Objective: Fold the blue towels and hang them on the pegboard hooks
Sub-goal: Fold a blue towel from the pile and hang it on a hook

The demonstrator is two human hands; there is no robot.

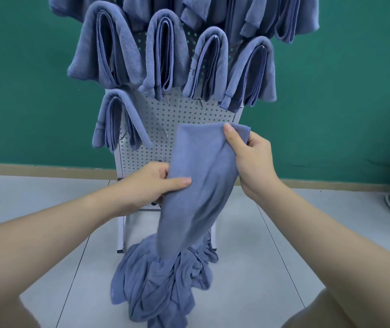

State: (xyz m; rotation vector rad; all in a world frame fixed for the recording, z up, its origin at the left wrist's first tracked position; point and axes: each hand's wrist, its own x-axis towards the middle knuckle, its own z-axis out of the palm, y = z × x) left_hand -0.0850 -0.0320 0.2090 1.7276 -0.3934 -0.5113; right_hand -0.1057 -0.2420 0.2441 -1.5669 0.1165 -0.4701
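— What is the towel (196,176) in the hands made of?
— Soft blue cloth, matt, with a fine, smooth nap. The heap (163,280) on the floor looks the same, thin and crumpled.
— And the hung towels (108,43)?
— Thicker, fuzzy terry with stitched hems.
— The pegboard (179,112)?
— Pale painted metal by the look of it, smooth and perforated, with thin shiny wire hooks (199,101).
— The floor (47,209)?
— Light tiles, smooth, faintly glossy. The wall (23,91) is matt green.
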